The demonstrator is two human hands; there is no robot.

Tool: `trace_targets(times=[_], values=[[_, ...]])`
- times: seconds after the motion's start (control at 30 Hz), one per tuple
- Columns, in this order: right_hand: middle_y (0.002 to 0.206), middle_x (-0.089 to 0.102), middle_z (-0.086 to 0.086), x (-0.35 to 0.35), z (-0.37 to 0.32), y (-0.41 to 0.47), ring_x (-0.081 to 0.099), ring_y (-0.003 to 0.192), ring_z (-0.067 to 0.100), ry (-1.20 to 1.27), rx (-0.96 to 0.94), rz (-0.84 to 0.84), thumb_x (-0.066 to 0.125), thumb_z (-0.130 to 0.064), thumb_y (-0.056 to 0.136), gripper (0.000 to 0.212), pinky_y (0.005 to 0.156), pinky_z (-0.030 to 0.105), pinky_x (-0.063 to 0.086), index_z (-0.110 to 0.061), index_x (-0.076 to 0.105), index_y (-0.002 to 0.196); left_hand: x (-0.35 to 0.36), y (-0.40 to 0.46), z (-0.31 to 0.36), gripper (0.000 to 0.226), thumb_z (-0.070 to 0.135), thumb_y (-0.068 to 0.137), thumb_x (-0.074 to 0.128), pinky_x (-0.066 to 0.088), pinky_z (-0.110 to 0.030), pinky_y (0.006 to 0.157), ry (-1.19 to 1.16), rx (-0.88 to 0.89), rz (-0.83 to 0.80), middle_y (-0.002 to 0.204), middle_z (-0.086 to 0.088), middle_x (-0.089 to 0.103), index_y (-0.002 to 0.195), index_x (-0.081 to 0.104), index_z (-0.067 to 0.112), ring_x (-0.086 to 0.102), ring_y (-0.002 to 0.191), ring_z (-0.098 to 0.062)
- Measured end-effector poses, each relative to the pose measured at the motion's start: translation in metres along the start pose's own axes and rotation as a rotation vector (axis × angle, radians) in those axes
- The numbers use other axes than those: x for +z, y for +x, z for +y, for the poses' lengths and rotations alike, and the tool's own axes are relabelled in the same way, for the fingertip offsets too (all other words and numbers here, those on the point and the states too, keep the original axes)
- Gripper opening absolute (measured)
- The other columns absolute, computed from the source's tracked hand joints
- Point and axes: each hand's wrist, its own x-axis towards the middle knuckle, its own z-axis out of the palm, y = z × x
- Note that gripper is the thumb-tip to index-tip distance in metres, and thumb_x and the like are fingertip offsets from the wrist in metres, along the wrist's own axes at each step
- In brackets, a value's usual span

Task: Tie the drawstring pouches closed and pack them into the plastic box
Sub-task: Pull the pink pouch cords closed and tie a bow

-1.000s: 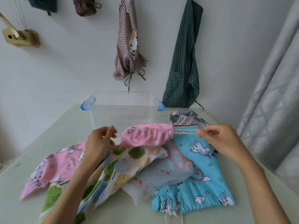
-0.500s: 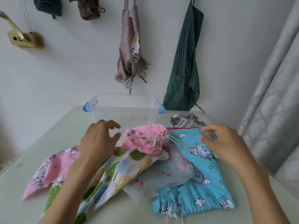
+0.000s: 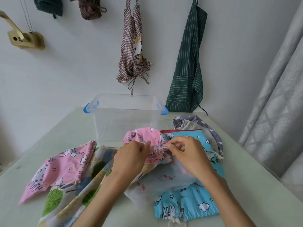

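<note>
Two aprons hang above the pale table while both hands' grips pinch the pink pouch drawstring.

home utility/craft corner: aprons and cloth bundles hanging on a plain white wall, grey curtain at right, glass-topped table covered in printed fabric pouches.

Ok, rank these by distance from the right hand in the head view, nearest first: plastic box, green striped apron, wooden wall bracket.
From the right hand:
1. Plastic box, just behind it on the table.
2. Green striped apron, hanging on the wall behind.
3. Wooden wall bracket, far upper left.
</note>
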Motion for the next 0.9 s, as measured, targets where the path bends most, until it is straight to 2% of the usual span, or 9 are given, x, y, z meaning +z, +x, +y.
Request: trace_targets(times=[0.1,0.2,0.23,0.3,0.4,0.5,0.63,0.8,0.9], values=[[0.057,0.057,-0.019,0.002,0.000,0.000,0.054,0.058,-0.013,0.028,-0.016,-0.011,0.068,-0.029,0.084,0.009,0.058,0.014,0.042,-0.023,0.075,0.083,0.003,0.001,0.001,0.045,0.040,0.095,0.050,0.032,-0.021,0.046,-0.490,-0.062,-0.013,0.059,-0.010,0.062,0.068,0.067,0.008,0.049,0.037,0.002],[0.057,0.062,-0.014,0.002,-0.002,-0.002,0.057,0.057,-0.005,0.077,-0.031,-0.021,0.068,-0.036,0.082,0.015,0.057,0.018,0.048,-0.023,0.075,0.078,0.002,0.000,0.004,0.024,0.031,0.090,0.059,0.050,-0.016,0.069,-0.978,-0.193,0.053,0.077,0.012,0.072,0.079,0.074,0.016,0.065,0.072,0.006],[0.057,0.065,-0.010,0.001,-0.002,-0.002,0.058,0.055,0.001,0.081,-0.036,-0.024,0.067,-0.036,0.083,0.017,0.058,0.024,0.049,-0.022,0.075,0.076,0.002,0.001,0.004,0.022,0.031,0.090,0.059,0.054,-0.024,0.077,-1.086,-0.245,0.056,0.085,0.006,0.074,0.083,0.075,0.017,0.067,0.082,-0.004],[0.054,0.064,-0.007,0.000,-0.001,-0.001,0.053,0.048,0.007,0.071,-0.045,-0.024,0.064,-0.032,0.086,0.020,0.052,0.025,0.044,-0.022,0.075,0.073,0.001,0.003,0.002,0.021,0.029,0.091,0.058,0.056,-0.030,0.078,-1.217,-0.328,0.068,0.088,-0.005,0.074,0.090,0.075,0.016,0.067,0.082,-0.017],[0.038,0.048,-0.012,0.004,0.001,0.000,0.041,0.040,0.007,0.028,-0.038,-0.034,0.063,-0.030,0.088,0.023,0.043,0.017,0.030,-0.020,0.075,0.071,-0.001,0.005,0.003,0.019,0.023,0.092,0.058,0.055,-0.022,0.070,-1.276,-0.401,0.087,0.084,-0.006,0.072,0.093,0.073,0.010,0.065,0.073,-0.014],[0.036,0.047,-0.014,0.010,0.003,-0.001,0.039,0.038,0.007,0.002,-0.030,-0.067,0.062,-0.031,0.089,0.022,0.041,0.017,0.028,-0.021,0.076,0.076,0.001,0.005,0.000,0.015,0.022,0.089,0.062,0.055,-0.026,0.074,-1.212,-0.374,0.125,0.082,-0.005,0.073,0.084,0.073,0.015,0.066,0.074,-0.013],[0.046,0.057,-0.008,-0.002,0.003,0.003,0.049,0.045,0.004,0.044,0.003,-0.128,0.061,-0.038,0.087,0.019,0.054,0.030,0.046,-0.030,0.075,0.076,-0.006,0.008,0.001,0.016,0.025,0.087,0.064,0.056,-0.018,0.066,-1.117,-0.226,0.156,0.076,-0.004,0.074,0.087,0.075,0.013,0.068,0.069,-0.009],[0.050,0.061,-0.006,-0.018,-0.007,0.022,0.050,0.043,0.000,0.200,0.006,-0.116,0.065,-0.032,0.086,0.018,0.055,0.022,0.044,-0.037,0.069,0.069,-0.023,0.027,0.009,0.017,0.020,0.093,0.057,0.056,-0.014,0.065,-1.151,-0.125,0.065,0.083,-0.005,0.074,0.091,0.073,0.013,0.069,0.073,-0.008],[0.054,0.061,-0.004,-0.025,-0.009,0.029,0.050,0.043,-0.002,0.236,-0.011,-0.087,0.065,-0.028,0.086,0.011,0.054,0.015,0.044,-0.027,0.074,0.079,-0.023,0.030,0.011,0.011,0.022,0.085,0.067,0.053,-0.014,0.060,-1.190,-0.125,0.191,0.077,-0.001,0.075,0.087,0.074,0.014,0.071,0.073,-0.007]])
